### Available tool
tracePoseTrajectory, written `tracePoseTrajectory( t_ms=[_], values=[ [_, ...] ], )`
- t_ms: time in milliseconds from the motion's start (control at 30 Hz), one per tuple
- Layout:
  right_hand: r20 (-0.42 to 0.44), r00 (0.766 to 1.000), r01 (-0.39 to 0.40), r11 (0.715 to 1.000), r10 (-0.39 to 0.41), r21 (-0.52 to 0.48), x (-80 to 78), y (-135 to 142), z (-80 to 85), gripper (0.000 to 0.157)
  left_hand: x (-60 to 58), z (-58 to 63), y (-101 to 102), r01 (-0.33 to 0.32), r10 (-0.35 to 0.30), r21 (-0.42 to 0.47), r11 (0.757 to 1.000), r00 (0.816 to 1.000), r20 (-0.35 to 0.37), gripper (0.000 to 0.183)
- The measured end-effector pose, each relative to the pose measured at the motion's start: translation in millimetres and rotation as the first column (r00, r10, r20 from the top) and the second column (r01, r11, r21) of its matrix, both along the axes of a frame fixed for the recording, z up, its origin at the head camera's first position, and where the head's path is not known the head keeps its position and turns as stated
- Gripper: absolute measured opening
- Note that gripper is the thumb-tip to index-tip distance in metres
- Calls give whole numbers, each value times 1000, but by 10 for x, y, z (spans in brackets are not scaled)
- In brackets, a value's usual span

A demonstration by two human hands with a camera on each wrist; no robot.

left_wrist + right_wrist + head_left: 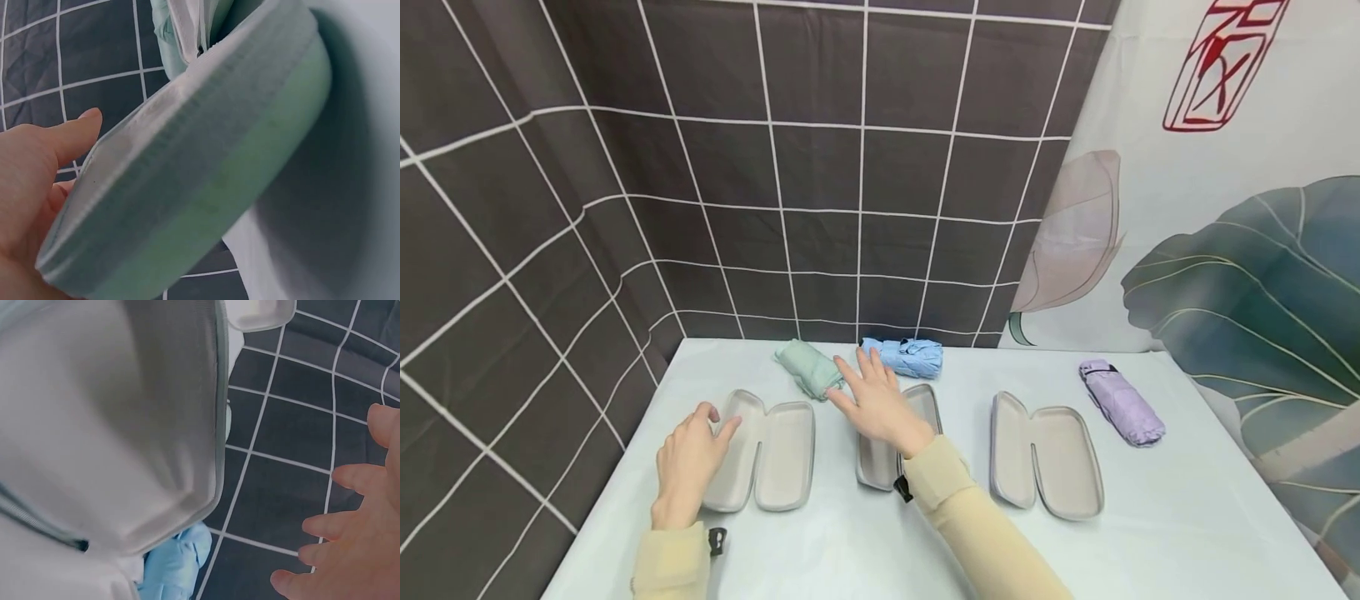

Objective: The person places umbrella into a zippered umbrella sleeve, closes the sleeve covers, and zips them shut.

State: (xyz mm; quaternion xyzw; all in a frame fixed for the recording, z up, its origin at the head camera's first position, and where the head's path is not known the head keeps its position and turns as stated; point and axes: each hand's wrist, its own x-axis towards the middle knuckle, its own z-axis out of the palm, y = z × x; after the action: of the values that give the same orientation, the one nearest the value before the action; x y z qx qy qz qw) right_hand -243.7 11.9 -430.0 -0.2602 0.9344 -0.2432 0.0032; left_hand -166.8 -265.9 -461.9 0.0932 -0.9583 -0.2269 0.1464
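Beside the left half of an unzipped case (785, 458), my left hand (688, 458) has its fingers loosely bent and its thumb over the case. In the left wrist view the case's outside (219, 169) is mint green, and the thumb stands apart from its rim. My right hand (880, 402) reaches over the middle case (874, 462) with fingers spread, and holds nothing. Its fingertips are close to a folded mint-green umbrella (808, 368). Just behind lies a folded blue umbrella (917, 358), also visible past the middle case's grey lining (94, 444) in the right wrist view.
A third opened case (1067, 462) lies to the right, with a folded purple umbrella (1120, 402) beyond it. All of this is on a white-covered table (1202, 500). Dark checked cloth (812, 167) hangs behind and at the left.
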Motion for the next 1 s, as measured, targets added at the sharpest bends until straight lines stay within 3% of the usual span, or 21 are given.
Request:
tracePoseTrajectory(
  t_ms=[400,767,900,1000],
  values=[
    [35,999,-18,999,17,30,-293,-323,-5,60,-11,-3,-119,20,-35,106,994,990,135,34],
    [52,998,28,1000,-28,7,-608,-688,-118,59,-4,-30,-201,72,-92,131,989,985,148,38],
    [70,997,33,999,-32,-17,-700,-842,-191,59,14,-39,-207,63,-81,132,989,987,139,38],
    [83,996,39,999,-41,26,-761,-927,-245,59,9,-40,-186,48,-66,136,990,990,124,37]
  ],
)
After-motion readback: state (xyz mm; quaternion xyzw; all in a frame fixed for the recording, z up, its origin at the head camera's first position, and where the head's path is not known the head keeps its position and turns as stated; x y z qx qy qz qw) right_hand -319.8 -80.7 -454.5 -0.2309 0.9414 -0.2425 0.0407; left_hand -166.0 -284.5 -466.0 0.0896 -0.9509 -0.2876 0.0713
